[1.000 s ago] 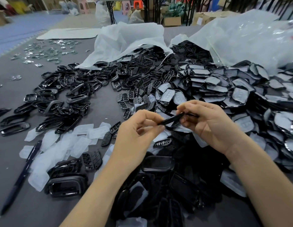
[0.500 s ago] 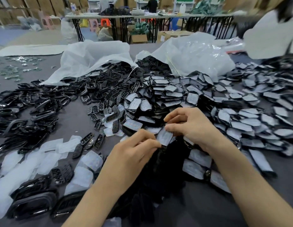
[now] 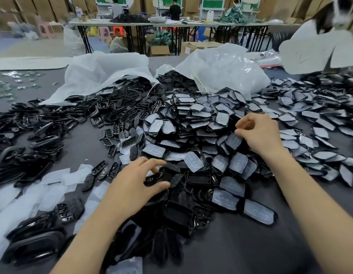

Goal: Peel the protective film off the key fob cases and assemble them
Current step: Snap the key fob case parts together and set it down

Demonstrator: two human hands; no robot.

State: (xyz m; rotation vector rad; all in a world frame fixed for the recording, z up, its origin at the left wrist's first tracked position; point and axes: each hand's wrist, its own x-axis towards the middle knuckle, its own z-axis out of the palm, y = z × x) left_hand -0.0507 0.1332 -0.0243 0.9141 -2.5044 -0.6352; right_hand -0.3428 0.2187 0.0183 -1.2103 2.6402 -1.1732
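A big heap of black key fob cases covered with whitish film [image 3: 193,123] lies across the middle of the grey table [image 3: 260,244]. My right hand [image 3: 259,135] reaches into the heap's right side and pinches the edge of one film-covered case [image 3: 233,141] with thumb and fingertips. My left hand [image 3: 135,183] hovers low over the near part of the heap, its thumb and fingers curled round a bare black case piece [image 3: 153,177]. More bare black shells [image 3: 179,214] lie just below it.
Peeled films [image 3: 53,186] litter the near left. Black frames [image 3: 33,135] pile at the left and small button inserts [image 3: 112,149] lie between. Two white bags [image 3: 104,72] [image 3: 221,66] spill parts at the back. People stand at far tables.
The hands, joined on one black piece a second ago, have parted. My right hand has gone out to the film-covered heap; my left hand stays low with a black piece.
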